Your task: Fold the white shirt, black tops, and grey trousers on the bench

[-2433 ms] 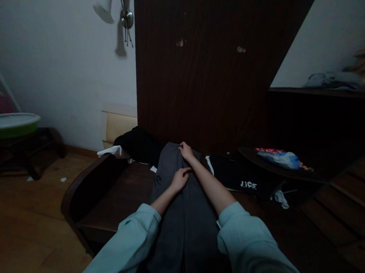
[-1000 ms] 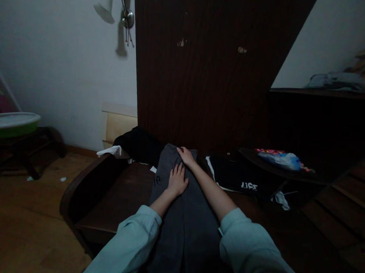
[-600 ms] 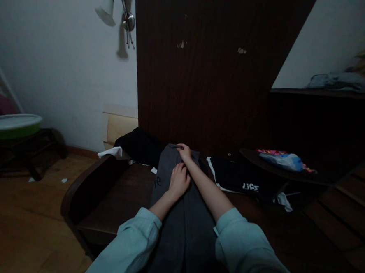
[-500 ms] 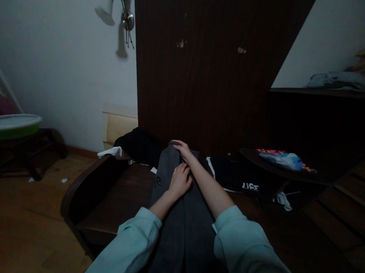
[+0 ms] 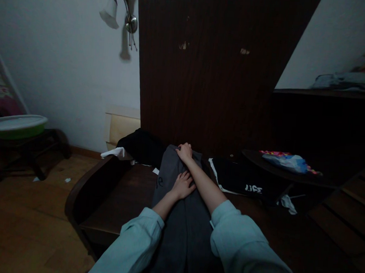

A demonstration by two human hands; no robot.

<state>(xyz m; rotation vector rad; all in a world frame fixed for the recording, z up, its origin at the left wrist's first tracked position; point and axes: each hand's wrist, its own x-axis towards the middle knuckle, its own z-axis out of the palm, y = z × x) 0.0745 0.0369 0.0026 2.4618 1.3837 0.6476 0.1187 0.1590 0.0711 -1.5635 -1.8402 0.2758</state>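
Observation:
Grey trousers (image 5: 168,218) lie lengthwise on the dark wooden bench (image 5: 113,202), their two legs running toward me and a small black mark showing on the left side. My left hand (image 5: 184,186) rests flat on the middle of the cloth with its fingers spread. Farther up, my right hand (image 5: 185,152) lies on the far end of the trousers, fingers loosely bent over the fabric and not visibly gripping it. The right forearm passes close beside the left fingertips. Both arms wear light green sleeves.
Black clothing (image 5: 141,144) with a white piece lies at the bench's far left. A folded black garment (image 5: 235,177) with white lettering is on the right. A plastic bag (image 5: 287,162) sits on a curved shelf. A green basin (image 5: 18,130) stands on a stool at left.
The far end of the trousers, held up by my right hand before, now lies flatter under it. My left hand has moved slightly down and right, its fingers spreading. The view has shifted a little.

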